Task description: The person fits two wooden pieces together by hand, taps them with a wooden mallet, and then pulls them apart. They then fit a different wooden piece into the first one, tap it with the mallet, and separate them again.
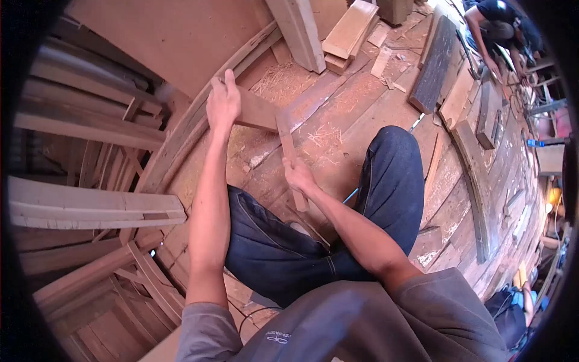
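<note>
My left hand [223, 102] is wrapped round the left end of a flat wooden board [259, 111], up near a long wooden beam. A narrower wooden strip [286, 137] meets the board's right end at an angle. Around the lower part of this strip my right hand [298, 174] is closed, just above my bent legs. Whether the board and the strip are joined cannot be made out.
Stacked planks [351, 30] lie at the top, beside a wooden post [298, 33]. A dark beam [434, 63] and a long curved timber [473, 181] lie to the right. Wood frames stand at left. Another person crouches top right; part of another person shows bottom right.
</note>
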The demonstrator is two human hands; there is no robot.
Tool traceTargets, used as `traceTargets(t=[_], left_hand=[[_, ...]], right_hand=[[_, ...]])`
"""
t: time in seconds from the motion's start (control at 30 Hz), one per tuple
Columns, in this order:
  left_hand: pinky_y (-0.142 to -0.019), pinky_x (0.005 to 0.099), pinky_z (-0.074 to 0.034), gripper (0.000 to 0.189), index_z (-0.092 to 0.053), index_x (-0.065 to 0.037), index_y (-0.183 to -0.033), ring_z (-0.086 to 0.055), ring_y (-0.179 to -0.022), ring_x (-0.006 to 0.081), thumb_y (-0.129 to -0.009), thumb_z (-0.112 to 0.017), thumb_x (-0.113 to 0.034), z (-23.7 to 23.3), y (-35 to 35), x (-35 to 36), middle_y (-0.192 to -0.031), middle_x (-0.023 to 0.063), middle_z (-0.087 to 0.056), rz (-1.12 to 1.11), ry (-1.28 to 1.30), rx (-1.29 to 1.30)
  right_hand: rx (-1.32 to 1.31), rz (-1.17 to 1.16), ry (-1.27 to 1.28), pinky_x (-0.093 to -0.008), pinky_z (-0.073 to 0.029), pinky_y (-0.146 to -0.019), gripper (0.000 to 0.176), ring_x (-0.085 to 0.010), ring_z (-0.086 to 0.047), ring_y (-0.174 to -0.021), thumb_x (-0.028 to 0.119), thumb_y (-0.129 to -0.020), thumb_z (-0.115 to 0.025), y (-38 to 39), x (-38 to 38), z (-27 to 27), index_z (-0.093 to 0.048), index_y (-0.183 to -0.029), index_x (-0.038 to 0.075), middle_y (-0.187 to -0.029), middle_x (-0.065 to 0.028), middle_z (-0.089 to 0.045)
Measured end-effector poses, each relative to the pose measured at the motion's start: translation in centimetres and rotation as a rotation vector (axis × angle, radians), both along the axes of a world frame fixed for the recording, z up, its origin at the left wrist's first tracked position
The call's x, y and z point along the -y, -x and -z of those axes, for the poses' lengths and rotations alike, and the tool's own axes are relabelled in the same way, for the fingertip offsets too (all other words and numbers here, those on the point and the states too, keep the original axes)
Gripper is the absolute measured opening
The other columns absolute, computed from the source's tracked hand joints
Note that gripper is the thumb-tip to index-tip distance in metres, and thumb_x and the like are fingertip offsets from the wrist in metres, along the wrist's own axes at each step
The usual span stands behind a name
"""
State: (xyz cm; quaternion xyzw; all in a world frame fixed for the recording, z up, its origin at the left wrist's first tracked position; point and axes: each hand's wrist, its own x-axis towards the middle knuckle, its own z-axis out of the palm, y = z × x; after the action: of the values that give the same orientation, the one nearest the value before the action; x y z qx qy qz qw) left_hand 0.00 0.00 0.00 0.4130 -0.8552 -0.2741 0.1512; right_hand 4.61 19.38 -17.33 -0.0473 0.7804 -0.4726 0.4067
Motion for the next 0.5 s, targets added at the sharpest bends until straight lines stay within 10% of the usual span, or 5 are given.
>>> traceTargets(t=[0.17,0.3,0.5], left_hand=[[-0.097,0.0532,-0.037,0.066,-0.048,0.004,-0.119,-0.05,-0.114,0.0499,-0.098,-0.027,-0.055,-0.3,0.8,0.8,-0.117,0.0354,-0.055,-0.028,0.017,-0.105],[-0.099,0.0475,-0.036,0.067,-0.047,0.004,-0.12,-0.053,-0.112,0.0456,-0.098,-0.026,-0.056,1.0,0.6,1.0,-0.113,0.0336,-0.057,-0.043,-0.192,-0.273],[-0.099,0.036,-0.035,0.067,-0.052,-0.005,-0.116,-0.048,-0.107,0.0213,-0.097,-0.024,-0.063,3.5,1.3,1.1,-0.111,0.0104,-0.052,0.022,-0.524,-0.599]], right_hand=[[-0.238,-0.171,0.265,-0.0475,-0.049,-0.077,0.051,-0.0439,-0.062,-0.093,0.038,-0.088,-0.059,0.4,0.5,-8.7,-0.049,-0.119,-0.002,-0.095,-0.0277,-0.064],[-0.274,-0.031,0.046,-0.0444,-0.05,-0.071,0.041,-0.0381,-0.063,-0.08,0.022,-0.081,-0.064,-0.9,-0.1,-2.9,-0.052,-0.114,0.0,-0.088,-0.0218,-0.062],[-0.336,-0.108,0.181,-0.0465,-0.052,-0.079,0.039,-0.0436,-0.063,-0.095,0.018,-0.078,-0.064,0.2,-0.7,-8.7,-0.049,-0.108,-0.002,-0.096,-0.0286,-0.064]])
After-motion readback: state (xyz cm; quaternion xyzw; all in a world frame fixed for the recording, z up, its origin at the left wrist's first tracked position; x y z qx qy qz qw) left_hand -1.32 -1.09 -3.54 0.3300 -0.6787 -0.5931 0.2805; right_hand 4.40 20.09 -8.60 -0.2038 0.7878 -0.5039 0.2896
